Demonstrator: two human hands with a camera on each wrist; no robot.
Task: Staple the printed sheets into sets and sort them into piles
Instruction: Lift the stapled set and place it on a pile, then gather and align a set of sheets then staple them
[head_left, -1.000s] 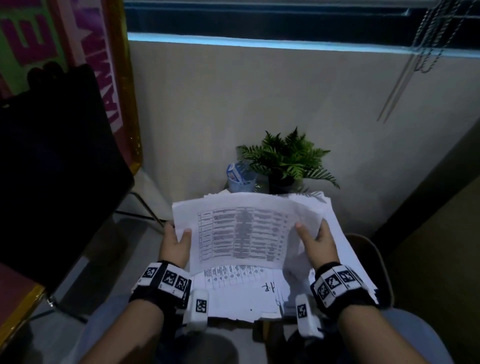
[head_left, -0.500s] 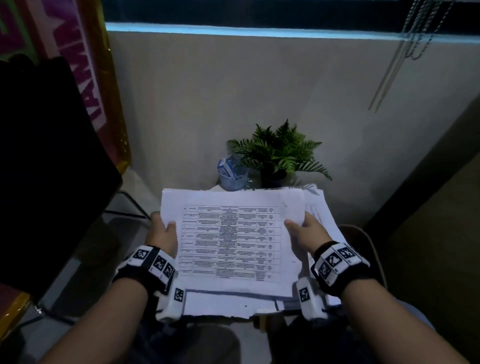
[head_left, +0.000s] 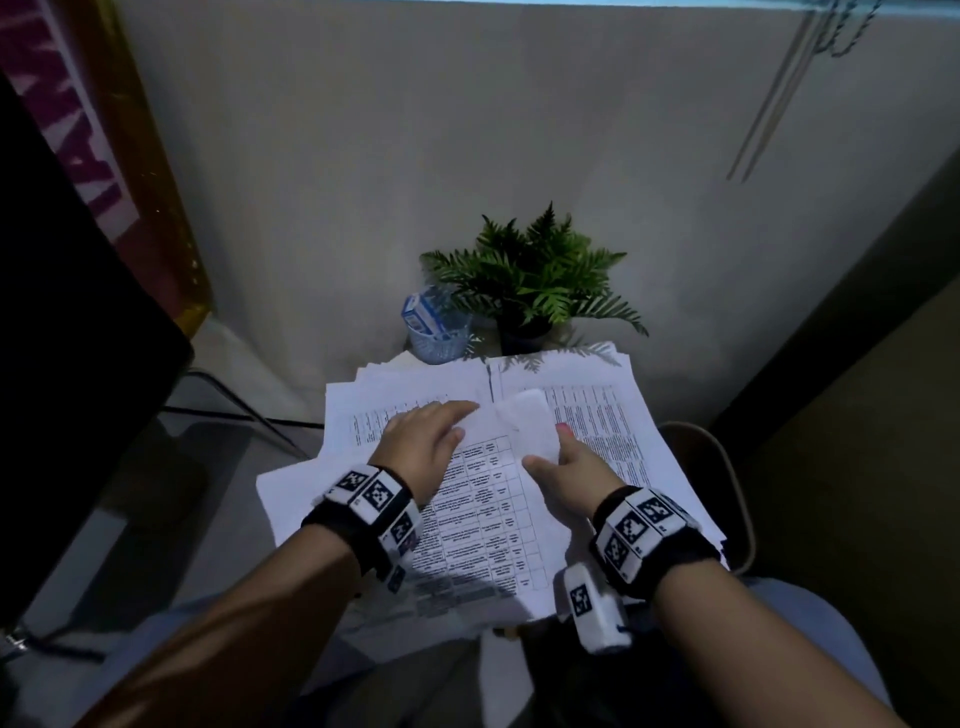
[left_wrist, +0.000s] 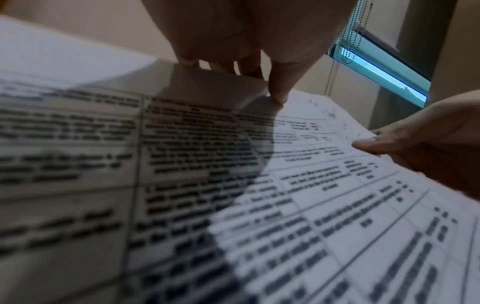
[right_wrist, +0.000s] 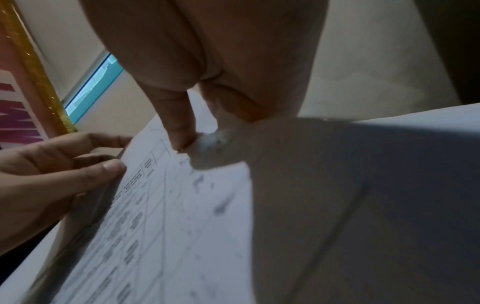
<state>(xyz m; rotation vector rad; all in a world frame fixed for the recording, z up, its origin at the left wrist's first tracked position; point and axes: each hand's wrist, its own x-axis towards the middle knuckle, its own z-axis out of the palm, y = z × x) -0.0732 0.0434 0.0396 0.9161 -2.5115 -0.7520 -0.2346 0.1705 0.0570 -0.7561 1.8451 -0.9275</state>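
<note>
Printed white sheets (head_left: 483, 499) are being separated: left hand (head_left: 423, 441) presses flat, right hand (head_left: 569, 462) pinches a corner; next, lift cleanly.

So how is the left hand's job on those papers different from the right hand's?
The left hand lies on the printed sheet with its fingers stretched out, fingertips touching the paper, while the right hand pinches a turned-up corner between thumb and finger. The left hand covers the sheet's upper left part; the right hand works at its upper right corner. Both wear marked wristbands and touch the same top sheet.
</note>
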